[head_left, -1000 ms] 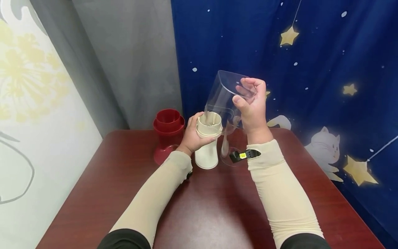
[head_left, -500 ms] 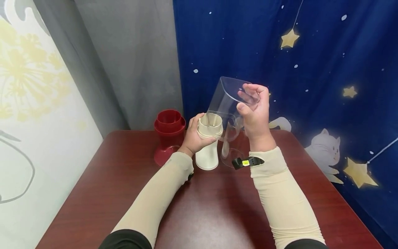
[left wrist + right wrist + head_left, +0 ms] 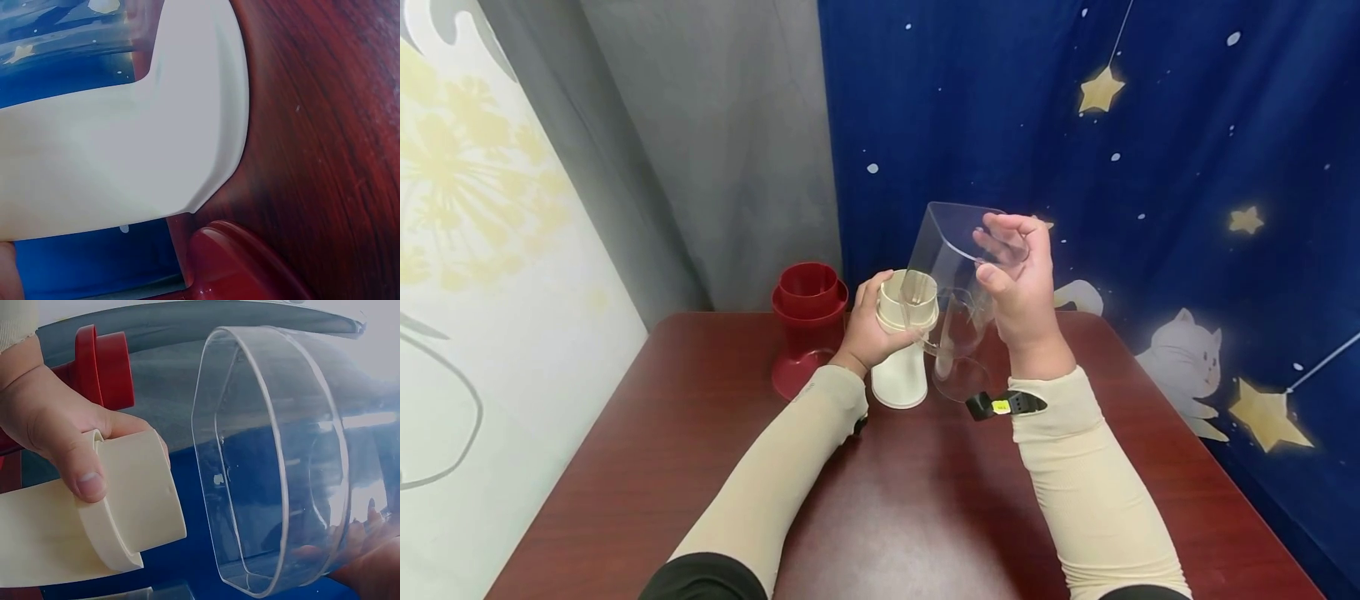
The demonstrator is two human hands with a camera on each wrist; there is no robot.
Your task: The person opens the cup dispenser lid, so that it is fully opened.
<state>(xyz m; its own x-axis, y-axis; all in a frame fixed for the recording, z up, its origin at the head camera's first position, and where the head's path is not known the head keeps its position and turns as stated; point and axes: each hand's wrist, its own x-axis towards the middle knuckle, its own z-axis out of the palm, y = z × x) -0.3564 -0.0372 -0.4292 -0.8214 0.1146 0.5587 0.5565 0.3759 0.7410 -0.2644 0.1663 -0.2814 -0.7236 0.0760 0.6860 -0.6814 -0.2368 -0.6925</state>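
A cream plastic stand [image 3: 900,379] with a flared foot and an open round collar stands upright on the table. My left hand [image 3: 867,329] grips it just below the collar, thumb across the front. My right hand [image 3: 1026,283] holds a clear plastic container [image 3: 942,237] by its side wall, thumb and fingers around it. The container is tilted and overlaps the collar in the head view. In the right wrist view its wide rim faces the collar of the cream stand [image 3: 144,494], with a gap between them.
A red stand [image 3: 805,317] of similar shape is left of the cream one. A clear stand [image 3: 958,379] is to the right, partly behind the held container. The brown table [image 3: 662,467] ends at a grey curtain [image 3: 737,167] and a blue star-patterned curtain [image 3: 1037,100].
My right hand has lowered the clear container and shifted slightly right, bringing its lower end down past the collar in the head view. My left hand and the cream stand have stayed put.
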